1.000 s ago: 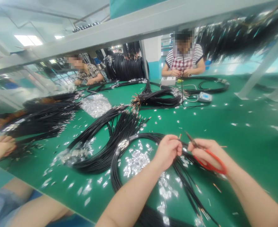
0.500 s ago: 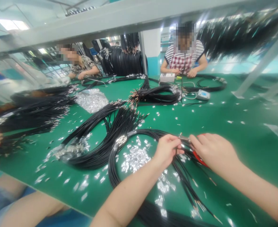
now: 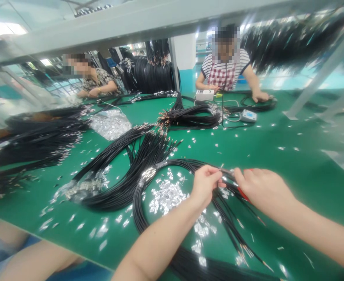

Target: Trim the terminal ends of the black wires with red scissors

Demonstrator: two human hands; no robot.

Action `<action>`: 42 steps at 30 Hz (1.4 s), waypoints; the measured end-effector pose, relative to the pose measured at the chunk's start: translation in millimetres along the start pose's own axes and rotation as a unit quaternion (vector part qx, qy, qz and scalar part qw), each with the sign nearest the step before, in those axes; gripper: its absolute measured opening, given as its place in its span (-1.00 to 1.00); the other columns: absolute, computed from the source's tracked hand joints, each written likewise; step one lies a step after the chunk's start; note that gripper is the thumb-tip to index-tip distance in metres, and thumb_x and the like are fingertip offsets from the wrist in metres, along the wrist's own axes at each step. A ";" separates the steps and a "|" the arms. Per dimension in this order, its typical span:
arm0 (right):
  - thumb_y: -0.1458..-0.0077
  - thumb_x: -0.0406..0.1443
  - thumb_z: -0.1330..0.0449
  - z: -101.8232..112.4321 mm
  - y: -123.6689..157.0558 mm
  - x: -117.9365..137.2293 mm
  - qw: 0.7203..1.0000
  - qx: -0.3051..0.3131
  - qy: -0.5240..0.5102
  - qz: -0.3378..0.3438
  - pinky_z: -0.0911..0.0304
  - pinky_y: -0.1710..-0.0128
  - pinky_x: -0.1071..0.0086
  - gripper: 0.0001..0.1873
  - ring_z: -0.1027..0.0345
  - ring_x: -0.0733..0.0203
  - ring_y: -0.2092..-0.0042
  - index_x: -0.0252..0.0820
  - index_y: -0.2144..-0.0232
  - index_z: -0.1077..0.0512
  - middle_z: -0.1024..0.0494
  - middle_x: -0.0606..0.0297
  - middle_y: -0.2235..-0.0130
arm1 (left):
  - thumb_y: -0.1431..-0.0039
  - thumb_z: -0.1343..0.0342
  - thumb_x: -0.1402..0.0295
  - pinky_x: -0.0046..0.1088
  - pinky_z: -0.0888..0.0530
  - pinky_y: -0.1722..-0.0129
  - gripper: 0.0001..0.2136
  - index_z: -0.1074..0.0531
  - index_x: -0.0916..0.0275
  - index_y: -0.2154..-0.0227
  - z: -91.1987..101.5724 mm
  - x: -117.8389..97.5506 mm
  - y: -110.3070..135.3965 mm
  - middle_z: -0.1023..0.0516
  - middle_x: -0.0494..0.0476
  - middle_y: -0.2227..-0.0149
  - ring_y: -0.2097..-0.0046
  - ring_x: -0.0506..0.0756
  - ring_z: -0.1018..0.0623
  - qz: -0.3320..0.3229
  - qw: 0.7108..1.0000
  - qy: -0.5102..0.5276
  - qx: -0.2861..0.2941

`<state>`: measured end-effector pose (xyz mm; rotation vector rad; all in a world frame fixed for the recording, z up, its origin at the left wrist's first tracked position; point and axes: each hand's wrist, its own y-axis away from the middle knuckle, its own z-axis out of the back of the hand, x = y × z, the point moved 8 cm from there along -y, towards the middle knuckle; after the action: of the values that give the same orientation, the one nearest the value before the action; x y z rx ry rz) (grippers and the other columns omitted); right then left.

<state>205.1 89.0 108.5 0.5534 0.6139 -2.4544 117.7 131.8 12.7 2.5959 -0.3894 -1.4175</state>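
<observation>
Left hand (image 3: 206, 183): thumb and fingertips pinched tight on a thin cable end (image 3: 221, 168), mostly hidden by the fingers.
Right hand (image 3: 262, 188): fingers curled round the red-handled scissors (image 3: 243, 196); how far the blades are spread cannot be told.
Cable end: at the left fingertips, between the two hands, just beside the blades; the left hand is nearer.
Scissors' long axis: from the right palm toward the left fingertips, blades leading, roughly along the table's far edge.
Cable coil (image 3: 137, 203): on the green table (image 3: 283, 156), nearer the front edge than the far one, left of the left hand; its upper strands run rightward behind and under both hands.
Loose cables (image 3: 229, 230): between the forearms, bare ends pointing toward the table's front right corner.
Foil scraps (image 3: 166, 195): inside the coil, beside the left forearm.
</observation>
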 end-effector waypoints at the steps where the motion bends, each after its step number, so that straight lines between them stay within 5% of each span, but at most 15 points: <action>1: 0.09 -0.50 -0.05 -1.1 0.5 -2.1 1.000 0.001 -0.014 -0.003 0.21 0.57 0.37 -0.85 -0.23 0.21 0.63 -0.20 0.56 -0.32 -0.36 0.28 0.67 | 0.30 -0.31 0.35 -0.51 -0.41 0.56 -0.72 -0.33 0.34 0.55 -0.6 -0.3 0.2 -0.35 -0.01 0.60 0.56 -0.08 -0.37 0.002 1.000 -0.004 0.005; 9: -0.14 -0.23 -0.01 -9.8 10.6 -24.2 0.982 -0.123 -0.131 -0.057 0.07 0.48 0.41 -0.75 -0.23 0.29 0.50 -0.20 0.41 -0.44 -0.41 0.30 0.57 | 0.16 -0.24 0.29 -0.65 0.05 0.72 -0.74 -0.31 0.35 0.51 -5.2 -2.5 -0.4 -0.23 -0.05 0.59 0.64 -0.17 -0.15 0.059 0.997 0.024 0.050; 21: -0.13 -0.34 -0.01 -14.9 1.5 -7.4 0.987 -0.148 -0.059 0.016 -0.03 0.32 0.35 -0.77 -0.17 0.23 0.40 -0.25 0.27 -0.46 -0.37 0.25 0.50 | 0.13 -0.16 0.44 -0.69 0.12 0.72 -0.84 -0.25 0.34 0.55 -11.9 5.1 -3.4 -0.11 -0.09 0.64 0.67 -0.20 -0.02 0.176 0.968 0.047 0.175; 30: -0.13 -0.33 -0.03 -7.5 0.9 -3.5 0.989 -0.134 -0.059 0.011 0.04 0.39 0.36 -0.80 -0.15 0.25 0.48 -0.24 0.36 -0.45 -0.34 0.30 0.58 | 0.10 -0.15 0.39 -0.65 0.15 0.72 -0.83 -0.26 0.34 0.56 -11.1 3.3 -4.7 -0.11 -0.10 0.65 0.69 -0.20 -0.02 0.133 0.974 0.011 0.183; 36: -0.05 -0.41 -0.05 -5.6 3.6 -1.7 0.992 -0.119 -0.031 -0.016 0.13 0.47 0.37 -0.86 -0.11 0.28 0.55 -0.22 0.44 -0.41 -0.30 0.35 0.63 | 0.12 -0.21 0.26 -0.63 0.13 0.69 -0.73 -0.26 0.32 0.57 -6.5 -3.0 -5.0 -0.12 -0.11 0.64 0.66 -0.20 -0.01 0.040 0.993 -0.041 0.108; 42: 0.00 -0.49 -0.02 -6.2 2.7 3.7 0.995 -0.103 -0.003 -0.016 0.12 0.46 0.37 -0.81 -0.17 0.26 0.55 -0.27 0.40 -0.42 -0.34 0.30 0.63 | 0.13 -0.21 0.27 -0.62 0.13 0.69 -0.74 -0.26 0.33 0.57 -5.5 -3.0 -3.6 -0.11 -0.11 0.63 0.65 -0.19 0.00 0.029 0.996 -0.031 0.078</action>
<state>205.4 88.8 100.8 0.4574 0.8667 -2.3842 121.3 136.2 17.1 2.6396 -0.6031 -1.5085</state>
